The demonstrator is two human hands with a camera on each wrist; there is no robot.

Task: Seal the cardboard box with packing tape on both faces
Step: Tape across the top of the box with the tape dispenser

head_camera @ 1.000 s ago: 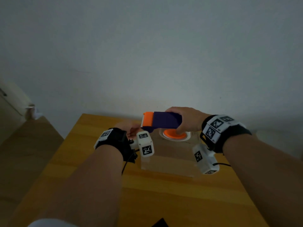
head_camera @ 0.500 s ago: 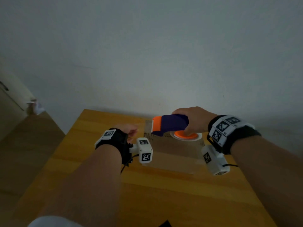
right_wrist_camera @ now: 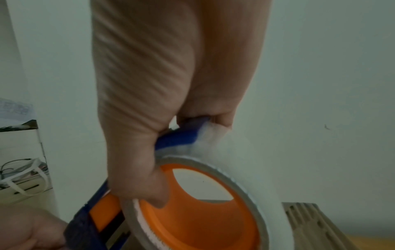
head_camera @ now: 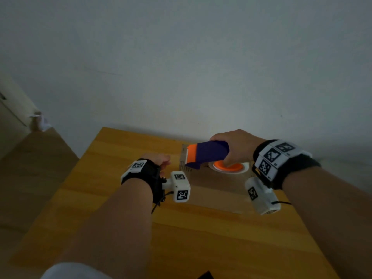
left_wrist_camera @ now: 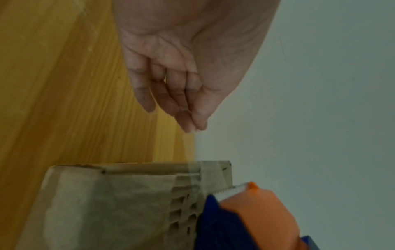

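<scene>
In the dim head view, the cardboard box point(head_camera: 217, 184) lies on the wooden table point(head_camera: 120, 228), half hidden behind the wrists. The right hand point(head_camera: 237, 146) grasps the tape dispenser point(head_camera: 207, 155) above it.

In the left wrist view, the left hand point(left_wrist_camera: 188, 67) hangs relaxed, holding nothing, beside the box.

In the right wrist view, the thumb point(right_wrist_camera: 136, 182) hooks the blurred tape roll point(right_wrist_camera: 213, 194).

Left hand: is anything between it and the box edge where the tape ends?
Nothing visible. The left hand hangs open above bare table, apart from the cardboard box. The tape dispenser sits beside that edge, not between them.
</scene>
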